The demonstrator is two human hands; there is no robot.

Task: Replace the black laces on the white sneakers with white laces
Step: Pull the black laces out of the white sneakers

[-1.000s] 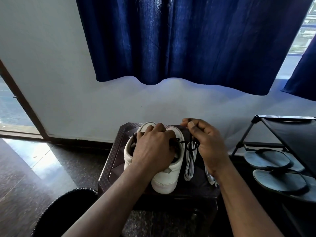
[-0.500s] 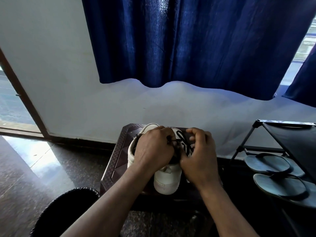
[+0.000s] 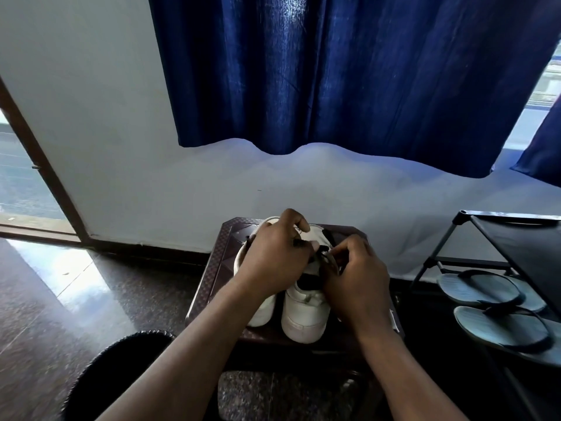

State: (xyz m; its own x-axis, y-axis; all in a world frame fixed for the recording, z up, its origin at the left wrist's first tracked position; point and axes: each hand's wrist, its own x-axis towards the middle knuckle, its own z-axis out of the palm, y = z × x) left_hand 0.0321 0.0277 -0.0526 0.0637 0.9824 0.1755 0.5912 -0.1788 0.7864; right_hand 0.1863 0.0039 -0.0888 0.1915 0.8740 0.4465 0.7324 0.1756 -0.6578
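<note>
Two white sneakers stand side by side on a dark brown stool (image 3: 212, 284), heels toward me. My left hand (image 3: 276, 259) lies over the left sneaker (image 3: 261, 314) and reaches across to the right sneaker (image 3: 305, 317), its fingers curled on the black lace (image 3: 323, 256) at the tongue. My right hand (image 3: 355, 281) covers the right side of that sneaker and pinches the same black lace. The white laces are hidden behind my right hand.
A black shoe rack (image 3: 516, 238) stands at the right with grey flip-flops (image 3: 482, 293) on its lower shelf. A dark round object (image 3: 115, 369) sits at the lower left. Blue curtain (image 3: 334, 71) hangs on the wall behind; an open doorway (image 3: 18, 177) is at the left.
My right hand came in from the right onto the right sneaker and now works lower at its lace. My left hand shifted slightly toward the shoe's tongue.
</note>
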